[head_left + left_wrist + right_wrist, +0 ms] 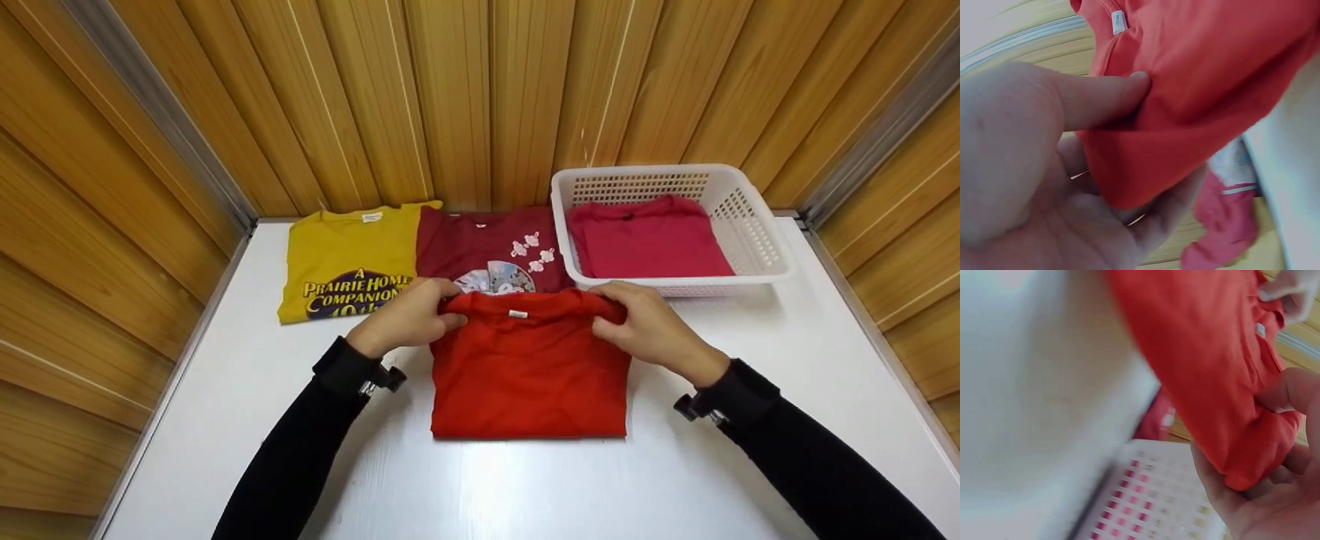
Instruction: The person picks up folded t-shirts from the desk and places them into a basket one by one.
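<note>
A folded red T-shirt (529,375) is at the middle of the white table, its collar and small white label towards the back. My left hand (411,319) pinches its left shoulder corner, thumb on top and fingers beneath, as the left wrist view shows on the red cloth (1196,84). At the opposite shoulder my right hand (649,326) grips the other corner the same way; in the right wrist view the red shirt (1207,371) hangs between thumb and fingers. The collar end is raised off the table.
Behind lie a folded yellow printed T-shirt (352,251) and a folded dark red T-shirt (480,244), partly hidden by the red one. A white plastic basket (757,225) at the back right holds a folded pink-red shirt (649,240). Wood-patterned walls (450,97) enclose the table (480,487).
</note>
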A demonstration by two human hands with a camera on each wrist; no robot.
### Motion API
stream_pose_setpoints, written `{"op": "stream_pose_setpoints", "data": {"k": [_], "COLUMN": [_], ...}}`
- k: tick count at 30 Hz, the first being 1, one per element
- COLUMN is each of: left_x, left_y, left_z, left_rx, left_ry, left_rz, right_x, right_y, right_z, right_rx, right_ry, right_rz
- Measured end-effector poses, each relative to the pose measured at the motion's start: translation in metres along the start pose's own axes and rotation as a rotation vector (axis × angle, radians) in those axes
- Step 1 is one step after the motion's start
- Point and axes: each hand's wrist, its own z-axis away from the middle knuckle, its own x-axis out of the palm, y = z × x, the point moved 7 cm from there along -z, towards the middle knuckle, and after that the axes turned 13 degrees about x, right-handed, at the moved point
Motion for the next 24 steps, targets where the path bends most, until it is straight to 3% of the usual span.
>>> {"op": "stream_pose_setpoints", "data": {"k": [5, 10, 19, 24], "left_x": [-0.021, -0.037, -0.056, -0.055], "left_y": [0.021, 0.046, 0.097, 0.117], "left_z": [0.000, -0.003, -0.025, -0.043], "left_rx": [0.049, 0.083, 0.234, 0.293], "left_ry": [0.051, 0.082, 0.138, 0.159], "left_rz": [0.015, 0.032, 0.009, -0.023], "right_x": [-0.028, -0.055, -0.104, -0.127], "right_y": [-0.008, -0.015, -0.014, -0.003], "right_z": [-0.001, 0.003, 0.015, 0.020], "right_rx": [0.030, 0.052, 0.069, 0.129], "right_ry": [-0.004, 0.026, 0.189, 0.294], "right_rz": [-0.078, -0.089, -0.168, -0.228]}}
